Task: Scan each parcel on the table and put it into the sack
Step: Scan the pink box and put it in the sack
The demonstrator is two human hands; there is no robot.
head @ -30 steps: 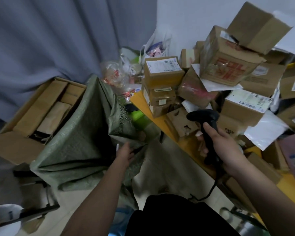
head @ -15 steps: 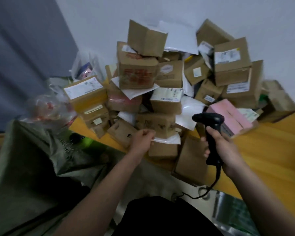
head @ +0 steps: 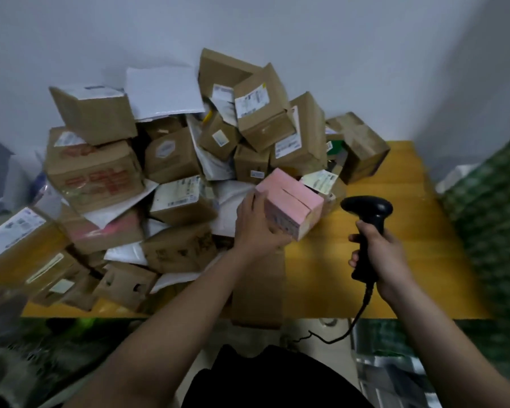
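gripped the pink parcel (head: 289, 208) with the left hand (head: 255, 228), fingers curled around its near left end, thumb up along the left edge. held it tilted at the right foot of the parcel heap (head: 171, 172), its lower corner close over the yellow surface (head: 409, 231); could not tell whether touching. gripped the black scanner (head: 367, 231) in the right hand (head: 386, 260), fingers clamped round the handle, head pointed left toward the pink parcel, just right of it and apart. trailed a black cable (head: 351, 325) down from under those fingers, off the near edge of the surface. lay beyond and left of the left fingers: brown cartons with white labels, white mailers (head: 164, 92), piled against the pale wall (head: 277, 25). showed blurred green weave (head: 492, 219) far right of the scanner fingers.
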